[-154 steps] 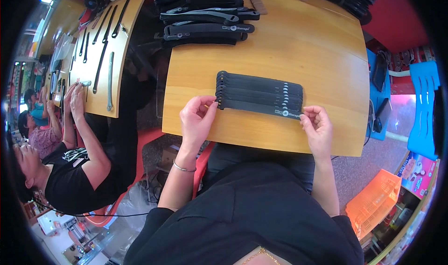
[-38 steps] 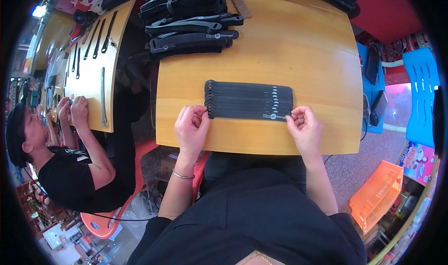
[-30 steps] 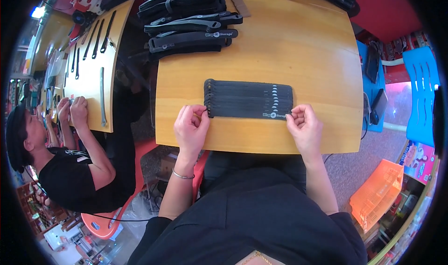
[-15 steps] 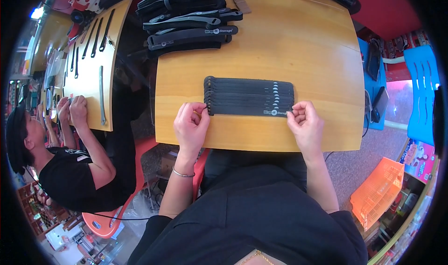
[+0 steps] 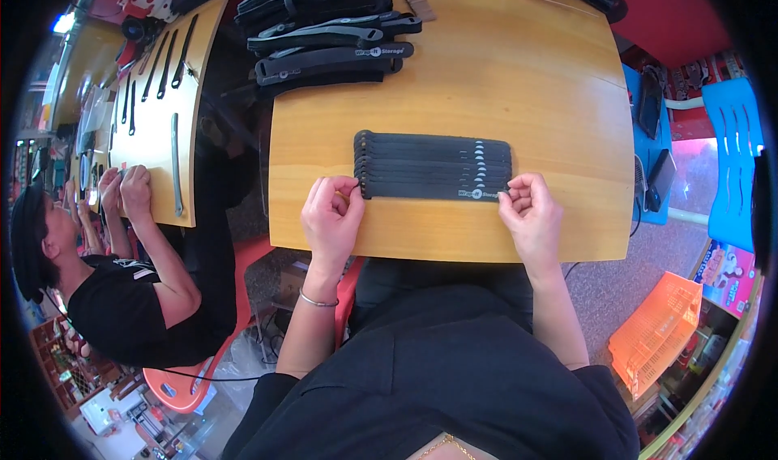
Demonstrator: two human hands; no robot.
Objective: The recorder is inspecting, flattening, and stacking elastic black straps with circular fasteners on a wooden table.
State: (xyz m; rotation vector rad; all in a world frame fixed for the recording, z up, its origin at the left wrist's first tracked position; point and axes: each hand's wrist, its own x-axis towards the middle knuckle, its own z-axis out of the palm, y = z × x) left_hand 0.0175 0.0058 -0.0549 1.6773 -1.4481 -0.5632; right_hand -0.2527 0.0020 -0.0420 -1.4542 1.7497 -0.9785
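Several black straps (image 5: 421,156) lie overlapped on the wooden table (image 5: 454,237), each a little lower than the one behind it, with pale print toward their right ends. At the near edge of this row is the front strap (image 5: 413,191). My left hand (image 5: 331,215) pinches its left end between thumb and fingertips. The right end sits in the pinched fingers of my right hand (image 5: 531,217). Small holes show along the row's left side; my fingertips hide the front strap's tips.
Bundled black straps (image 5: 320,42) are piled at the table's far left, beside a brown cardboard piece (image 5: 417,4). On the left a co-worker (image 5: 121,290) sits at another table (image 5: 162,156) with loose straps. An orange basket (image 5: 656,334) stands at lower right, below blue shelving (image 5: 729,168).
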